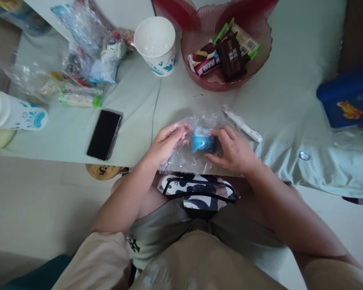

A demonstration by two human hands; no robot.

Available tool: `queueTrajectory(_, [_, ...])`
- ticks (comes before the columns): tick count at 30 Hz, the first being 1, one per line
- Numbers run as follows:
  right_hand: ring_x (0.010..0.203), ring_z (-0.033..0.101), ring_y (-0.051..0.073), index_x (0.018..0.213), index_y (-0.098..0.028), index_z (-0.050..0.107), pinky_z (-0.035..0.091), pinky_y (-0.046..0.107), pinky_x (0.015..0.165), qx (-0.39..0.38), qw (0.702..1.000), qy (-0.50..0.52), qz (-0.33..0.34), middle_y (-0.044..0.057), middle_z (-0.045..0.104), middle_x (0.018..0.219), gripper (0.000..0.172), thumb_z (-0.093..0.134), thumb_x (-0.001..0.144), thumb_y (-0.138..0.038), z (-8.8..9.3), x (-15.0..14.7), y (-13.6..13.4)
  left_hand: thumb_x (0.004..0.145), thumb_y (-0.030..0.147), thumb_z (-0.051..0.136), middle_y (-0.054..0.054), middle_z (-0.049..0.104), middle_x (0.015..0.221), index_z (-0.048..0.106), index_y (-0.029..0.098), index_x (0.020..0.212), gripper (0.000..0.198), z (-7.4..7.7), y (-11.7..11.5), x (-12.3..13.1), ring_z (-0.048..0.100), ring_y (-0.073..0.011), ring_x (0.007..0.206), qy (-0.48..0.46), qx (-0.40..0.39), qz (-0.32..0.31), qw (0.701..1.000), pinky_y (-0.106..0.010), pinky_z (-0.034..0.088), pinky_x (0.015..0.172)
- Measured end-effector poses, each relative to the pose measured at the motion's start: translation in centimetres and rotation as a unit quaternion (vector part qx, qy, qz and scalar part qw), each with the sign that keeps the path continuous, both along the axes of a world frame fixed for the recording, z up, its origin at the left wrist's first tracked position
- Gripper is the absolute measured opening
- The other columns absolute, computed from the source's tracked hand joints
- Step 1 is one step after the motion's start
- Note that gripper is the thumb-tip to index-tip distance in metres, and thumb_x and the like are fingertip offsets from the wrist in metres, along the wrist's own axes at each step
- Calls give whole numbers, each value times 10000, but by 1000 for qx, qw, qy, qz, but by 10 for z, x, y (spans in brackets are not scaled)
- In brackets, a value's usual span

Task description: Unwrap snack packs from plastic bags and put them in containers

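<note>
A clear plastic bag (pixel 181 155) lies spread at the table's front edge beneath both hands. My left hand (pixel 169 141) is closed on the bag's left side, its thumb and fingers pinching the film. My right hand (pixel 231 147) has its fingers curled around the right end of a small blue-wrapped packet (pixel 203 141). That packet sits between the two hands, over or inside the bag; I cannot tell which. Just beyond my right hand lies a white utility knife (pixel 243 125), slanting across the cloth.
A black phone (pixel 105 135) lies to the left. Behind stand a paper cup (pixel 157 46) and a pink ribbed bowl (pixel 204 82) of wrapped snacks. Bagged snacks (pixel 90 52) and stacked cups (pixel 21 112) are at the left. A blue container (pixel 349 100) stands at right.
</note>
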State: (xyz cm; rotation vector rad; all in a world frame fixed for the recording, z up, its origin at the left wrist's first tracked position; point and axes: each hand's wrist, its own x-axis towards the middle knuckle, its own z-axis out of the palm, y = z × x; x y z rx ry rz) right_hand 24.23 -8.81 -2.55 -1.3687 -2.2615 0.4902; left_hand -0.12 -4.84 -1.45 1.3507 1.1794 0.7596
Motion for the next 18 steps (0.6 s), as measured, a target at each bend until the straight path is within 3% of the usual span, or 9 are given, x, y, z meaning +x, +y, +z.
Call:
queueTrajectory(3, [1201,668,366,1386,-247,525,592,488,923,0,999,17,-31,156,659,1333,615,730,815,-347,-1,-2,-2,883,785,584,-113,770,1115,516,232,754,572,11,-4,4,752,-298,1128,-96,-97,-18,991,-441,675,760])
queueTrajectory(7, [1295,633,371,1443,-248,477,583,524,996,-26,997,75,-2,166,625,1430,649,659,822,-302,-1,-2,1,872,826,517,-133,782,1034,396,232,698,631,21,-5,8,779,-322,1095,-104,-128,-38,985,-422,678,653])
queueTrajectory(10, [1237,665,349,1461,-250,458,591,530,1011,-81,986,141,27,162,663,1372,623,635,874,-358,1,0,4,884,828,474,-102,748,883,394,236,715,621,12,1,5,793,-269,892,-81,-151,18,985,-347,606,522])
queueTrajectory(13, [1158,705,316,1482,-265,433,632,491,946,-126,964,235,10,148,678,1345,632,647,914,-441,3,2,5,900,821,442,-42,635,717,412,247,761,592,-7,11,-7,697,-187,657,-59,-140,108,982,-296,457,423])
queueTrajectory(16, [1095,732,304,1451,-280,473,656,469,862,-147,940,305,-23,141,687,1346,591,629,946,-543,0,6,6,912,790,453,-6,547,658,393,254,784,555,-20,22,-17,604,-156,584,-64,-145,137,978,-298,399,434])
queueTrajectory(18, [1070,737,306,1430,-289,503,655,487,854,-136,934,325,-54,132,705,1288,585,603,955,-616,-6,12,6,914,734,505,8,526,658,366,253,775,519,-20,26,-18,554,-133,553,-91,-164,150,971,-282,363,432])
